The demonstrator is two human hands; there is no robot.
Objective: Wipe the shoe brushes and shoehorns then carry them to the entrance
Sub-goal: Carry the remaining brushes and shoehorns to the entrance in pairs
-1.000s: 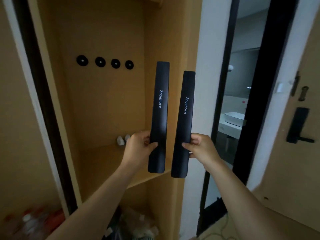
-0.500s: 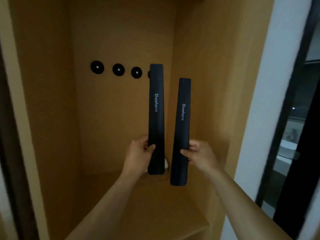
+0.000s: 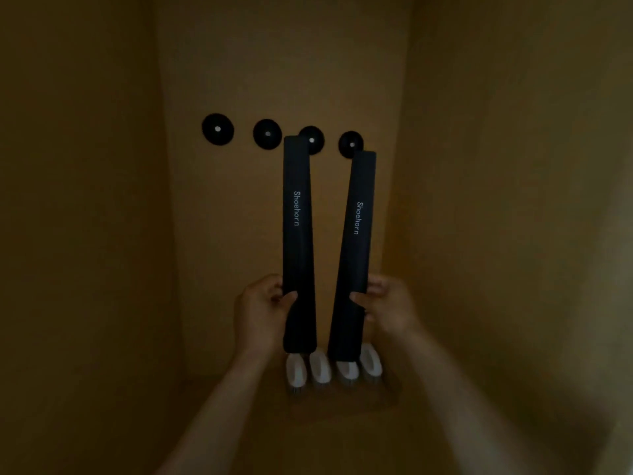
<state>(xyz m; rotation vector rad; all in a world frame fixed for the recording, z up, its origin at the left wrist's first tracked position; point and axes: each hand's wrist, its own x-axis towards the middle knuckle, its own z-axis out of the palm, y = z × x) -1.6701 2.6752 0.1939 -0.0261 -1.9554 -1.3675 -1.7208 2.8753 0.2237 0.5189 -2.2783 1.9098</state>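
Matte black shoehorns (image 3: 297,241), slim, flat.

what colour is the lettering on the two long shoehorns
White "Shoehorn" lettering on both long black shoehorns, clearest in the head view.

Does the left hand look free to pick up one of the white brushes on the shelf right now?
Probably not. The left hand grips a black shoehorn, so its fingers are occupied. The white brushes stand just below the shoehorns' lower ends, with nothing else blocking them.

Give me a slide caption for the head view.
Each hand holds a black shoehorn upright below four wall discs.
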